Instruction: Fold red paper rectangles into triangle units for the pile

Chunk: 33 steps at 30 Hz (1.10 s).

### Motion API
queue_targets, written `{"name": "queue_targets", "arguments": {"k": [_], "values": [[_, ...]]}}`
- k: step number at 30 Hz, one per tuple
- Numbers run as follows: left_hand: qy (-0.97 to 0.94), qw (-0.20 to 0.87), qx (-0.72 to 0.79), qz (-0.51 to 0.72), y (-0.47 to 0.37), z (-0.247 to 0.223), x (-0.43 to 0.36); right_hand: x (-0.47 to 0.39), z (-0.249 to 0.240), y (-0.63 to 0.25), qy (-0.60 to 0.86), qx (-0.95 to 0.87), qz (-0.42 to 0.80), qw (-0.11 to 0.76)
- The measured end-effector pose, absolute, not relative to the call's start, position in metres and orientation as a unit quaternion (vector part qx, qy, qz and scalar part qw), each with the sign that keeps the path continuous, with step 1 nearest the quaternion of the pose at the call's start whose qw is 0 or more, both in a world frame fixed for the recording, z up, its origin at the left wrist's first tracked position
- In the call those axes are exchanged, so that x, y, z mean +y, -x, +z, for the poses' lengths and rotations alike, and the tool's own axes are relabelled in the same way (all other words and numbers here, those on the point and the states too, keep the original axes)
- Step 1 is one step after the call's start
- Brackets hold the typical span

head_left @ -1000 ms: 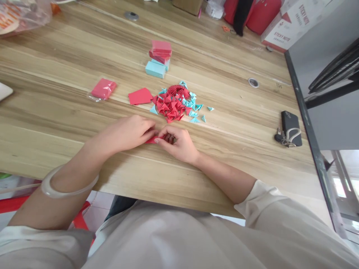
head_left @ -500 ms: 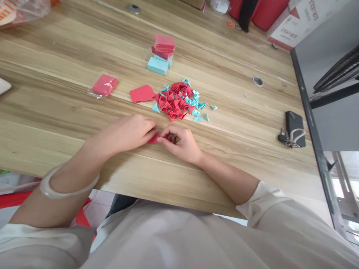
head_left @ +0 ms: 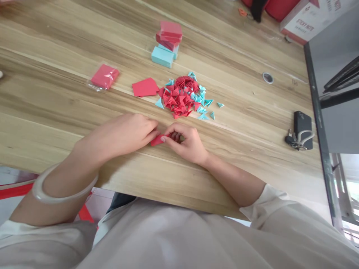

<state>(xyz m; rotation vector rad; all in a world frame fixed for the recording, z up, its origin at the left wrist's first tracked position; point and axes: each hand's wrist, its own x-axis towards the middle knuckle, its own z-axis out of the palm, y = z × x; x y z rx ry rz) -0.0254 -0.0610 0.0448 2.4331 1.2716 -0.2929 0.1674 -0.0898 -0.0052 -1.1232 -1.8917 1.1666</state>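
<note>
A small folded piece of red paper [head_left: 157, 140] lies low over the tabletop between my two hands. My right hand [head_left: 187, 145] pinches its right end between thumb and forefinger, the other fingers curled in. My left hand [head_left: 127, 133] is closed at the other end, its bent fingertips on the paper and partly hidden behind the hand. Beyond them is a heap of folded red paper triangles [head_left: 179, 101], with light-blue paper triangles [head_left: 200, 98] mostly along its right side. A curved row of joined red pieces [head_left: 186, 82] rests at the heap's back.
Loose red paper sheets [head_left: 145, 87] lie left of the heap. A wrapped red paper pack [head_left: 105, 76] is further left. Red packs [head_left: 171, 30] and blue paper blocks [head_left: 162, 56] are stacked behind. At right sit a black box [head_left: 303, 125] and keys [head_left: 294, 142].
The view has shifted slightly, so the table things sit differently in the picture. A bit more of the red paper shows between my fingers. Both hands keep their hold.
</note>
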Motion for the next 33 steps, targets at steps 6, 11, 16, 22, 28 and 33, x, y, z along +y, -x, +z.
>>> {"name": "queue_targets", "arguments": {"k": [6,11,16,22,28,33], "values": [[-0.855,0.185,0.469,-0.123,0.029,0.048,-0.065,-0.090,-0.003,-0.168,0.431,-0.717,0.446,0.318],[-0.860,0.177,0.464,-0.114,0.033,0.043,-0.063,-0.090,-0.002,-0.167,0.440,-0.703,0.458,0.321],[-0.864,0.182,0.455,-0.118,0.027,0.048,-0.061,-0.090,-0.003,-0.167,0.453,-0.671,0.476,0.344],[-0.851,0.249,0.461,-0.039,0.020,0.055,-0.060,-0.089,-0.007,-0.165,0.474,-0.595,0.529,0.375],[-0.818,0.286,0.499,0.028,0.019,0.054,-0.057,-0.087,-0.008,-0.164,0.457,-0.569,0.547,0.410],[-0.804,0.284,0.516,0.081,0.018,0.051,-0.054,-0.088,-0.011,-0.164,0.446,-0.575,0.549,0.412]]}}
